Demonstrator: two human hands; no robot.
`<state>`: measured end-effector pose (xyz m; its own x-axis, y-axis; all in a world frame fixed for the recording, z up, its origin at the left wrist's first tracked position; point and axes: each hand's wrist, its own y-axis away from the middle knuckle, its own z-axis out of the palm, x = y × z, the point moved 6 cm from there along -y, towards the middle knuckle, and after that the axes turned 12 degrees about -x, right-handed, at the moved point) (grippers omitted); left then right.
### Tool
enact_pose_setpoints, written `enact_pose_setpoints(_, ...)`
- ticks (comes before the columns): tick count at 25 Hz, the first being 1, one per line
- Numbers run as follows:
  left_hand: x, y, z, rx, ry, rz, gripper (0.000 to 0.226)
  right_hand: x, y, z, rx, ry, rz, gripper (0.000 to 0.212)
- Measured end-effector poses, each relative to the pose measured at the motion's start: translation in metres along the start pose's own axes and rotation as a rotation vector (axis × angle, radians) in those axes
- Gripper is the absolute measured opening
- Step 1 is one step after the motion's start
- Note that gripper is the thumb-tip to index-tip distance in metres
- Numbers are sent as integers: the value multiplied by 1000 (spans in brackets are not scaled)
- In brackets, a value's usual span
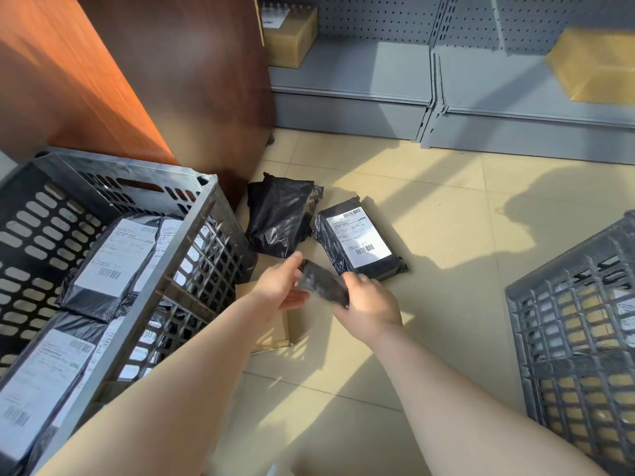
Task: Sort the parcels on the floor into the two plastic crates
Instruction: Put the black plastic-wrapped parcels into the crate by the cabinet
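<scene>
A small black parcel (pixel 323 285) sits tilted in the air between both hands, just above the tiled floor (pixel 446 235). The left hand (pixel 280 286) takes its upper left end, thumb up along the edge and fingers under it; the right hand (pixel 369 300) grips its lower right end with curled fingers, the back of the hand toward the camera. Under the hands a flat brown cardboard parcel (pixel 271 334) lies on the floor, partly hidden by the left forearm. Just beyond, a black parcel with a white shipping label (pixel 357 240) lies face up, and beside it on the left a crumpled black bag parcel (pixel 280 216) rests near the foot of a wooden cabinet (pixel 154 80). The left crate (pixel 192 242), dark and slotted, holds several black labelled parcels. The right crate (pixel 567 304), grey, shows brown parcels through its grid wall. Grey metal shelving (pixel 378 73) stands behind, with cardboard boxes on it.
</scene>
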<state>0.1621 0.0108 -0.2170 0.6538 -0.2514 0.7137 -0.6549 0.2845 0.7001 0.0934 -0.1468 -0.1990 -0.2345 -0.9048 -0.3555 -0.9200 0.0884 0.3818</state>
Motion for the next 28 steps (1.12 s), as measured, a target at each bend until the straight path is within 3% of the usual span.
enact_pose_setpoints(4, 43, -11, -30, 353, -564, 245, 24, 20, -22, -16, 36, -214, 139, 29)
enact_pose_setpoints(7, 57, -36, -32, 346, -857, 343, 42, 37, -45, -8, -58, -364, 222, 39)
enact_pose_setpoints(10, 60, -54, -33, 364, -986, 384, 66, 48, -62, 5, -34, -222, 211, 53)
enact_pose_setpoints(13, 58, -74, -36, 354, -1074, 283, 77, 51, -73, 9, -17, -54, 166, 63)
enact_pose_setpoints(18, 55, -97, -40, 342, -1075, 168, 73, 66, -95, 12, -200, 106, 28, 78)
enact_pose_setpoints(23, 47, -111, -44, 248, -1315, 14, 78, 78, -103, 20, -254, 77, 15, 80)
enact_pose_setpoints(28, 37, -104, -35, 191, -1384, 134, 67, 75, -80, 25, -307, 95, -30, 78)
